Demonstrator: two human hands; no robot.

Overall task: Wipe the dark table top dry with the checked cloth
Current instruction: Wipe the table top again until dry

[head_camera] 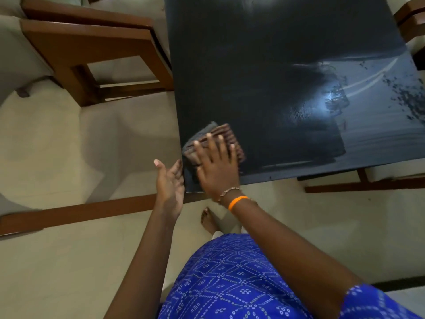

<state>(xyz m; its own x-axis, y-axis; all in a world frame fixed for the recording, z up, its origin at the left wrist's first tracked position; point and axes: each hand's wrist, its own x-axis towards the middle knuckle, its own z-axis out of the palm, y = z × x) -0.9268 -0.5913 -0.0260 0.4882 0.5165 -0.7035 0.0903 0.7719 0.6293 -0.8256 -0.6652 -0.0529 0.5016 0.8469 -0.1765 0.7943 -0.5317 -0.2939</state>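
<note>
Dim indoor light; glare flares off my wet tabletop [287, 65] at right, edges bend, my moving hands blur slightly.

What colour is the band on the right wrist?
Orange; the band shows clearly in the head view, just behind a thin chain bracelet.

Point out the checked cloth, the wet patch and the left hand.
checked cloth [226, 132]: head view, striped far edge.
wet patch [407, 93]: head view, droplets near table's right edge.
left hand [169, 180]: head view, palm.
</note>
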